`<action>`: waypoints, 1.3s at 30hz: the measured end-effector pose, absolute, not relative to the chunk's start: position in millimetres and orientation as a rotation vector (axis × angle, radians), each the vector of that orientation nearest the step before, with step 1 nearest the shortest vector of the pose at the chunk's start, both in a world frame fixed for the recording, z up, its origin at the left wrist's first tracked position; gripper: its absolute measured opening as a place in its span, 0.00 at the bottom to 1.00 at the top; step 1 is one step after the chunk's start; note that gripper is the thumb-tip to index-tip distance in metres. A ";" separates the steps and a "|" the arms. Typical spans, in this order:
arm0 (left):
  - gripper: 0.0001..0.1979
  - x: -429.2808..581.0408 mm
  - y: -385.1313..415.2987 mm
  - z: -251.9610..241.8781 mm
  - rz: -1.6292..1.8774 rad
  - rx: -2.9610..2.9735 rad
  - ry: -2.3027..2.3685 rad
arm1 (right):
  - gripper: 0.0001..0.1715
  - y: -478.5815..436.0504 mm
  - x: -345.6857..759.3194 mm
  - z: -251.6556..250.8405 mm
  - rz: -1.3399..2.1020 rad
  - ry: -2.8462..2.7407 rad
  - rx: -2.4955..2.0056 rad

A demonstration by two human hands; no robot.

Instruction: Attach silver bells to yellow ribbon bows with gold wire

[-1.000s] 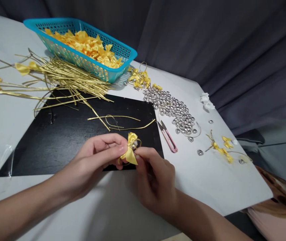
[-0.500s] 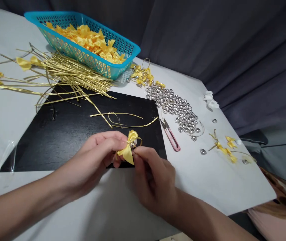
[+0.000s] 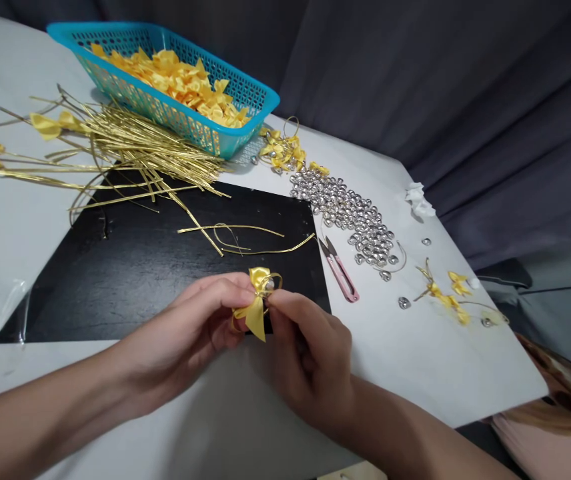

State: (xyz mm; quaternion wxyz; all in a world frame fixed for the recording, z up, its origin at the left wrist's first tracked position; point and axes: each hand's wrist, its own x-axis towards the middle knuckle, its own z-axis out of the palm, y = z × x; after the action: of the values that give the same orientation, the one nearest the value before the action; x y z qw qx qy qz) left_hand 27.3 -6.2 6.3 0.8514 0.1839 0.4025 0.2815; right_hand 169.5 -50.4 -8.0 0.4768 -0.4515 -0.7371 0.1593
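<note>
Between my two hands is a yellow ribbon bow (image 3: 255,313), held over the near edge of the black board (image 3: 150,267). My left hand (image 3: 205,310) pinches the bow from its left side, thumb on top. With thumb and index finger, my right hand (image 3: 310,347) grips a thin gold cord (image 3: 278,276) that loops at the bow's right side; its other fingers are curled in. A small shiny bead shows beside the knot, partly hidden by the cord and fingers.
A blue basket (image 3: 165,100) of yellow bows stands at the back left. Gold cords (image 3: 150,147) lie before it. Silver heart-shaped beads (image 3: 345,210) are heaped at right, near pink-handled thread snips (image 3: 339,270). Finished-looking bow pieces (image 3: 448,300) lie near the right edge.
The bow has turned more upright and dropped slightly, its lower tail now pointing down. My left hand has lowered a little; my right hand still pinches beside the knot.
</note>
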 end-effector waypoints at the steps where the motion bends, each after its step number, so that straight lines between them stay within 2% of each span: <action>1: 0.04 27.4 -6.5 6.2 0.587 0.389 0.855 | 0.13 -50.2 169.5 -8.1 0.394 -1.807 -1.104; 8: 0.03 27.7 -4.4 5.3 0.603 0.477 0.868 | 0.11 -51.7 167.2 -3.2 0.517 -1.772 -1.149; 14: 0.08 26.8 1.7 6.0 0.714 0.687 0.797 | 0.09 -54.6 168.6 -4.2 0.438 -1.633 -1.274; 22: 0.08 22.3 2.9 6.1 0.757 0.919 0.826 | 0.09 -47.2 170.5 -7.4 0.541 -1.804 -1.207; 39: 0.10 24.8 0.0 5.7 0.686 0.842 0.805 | 0.09 -49.5 168.4 -8.4 0.465 -1.773 -1.230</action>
State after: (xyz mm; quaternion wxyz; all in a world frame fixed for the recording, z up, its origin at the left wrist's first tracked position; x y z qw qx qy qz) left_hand 24.8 0.0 5.7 0.7803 0.3895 0.3724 0.3176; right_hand 168.4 -49.5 -8.4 0.4505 -0.4975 -0.7171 0.1880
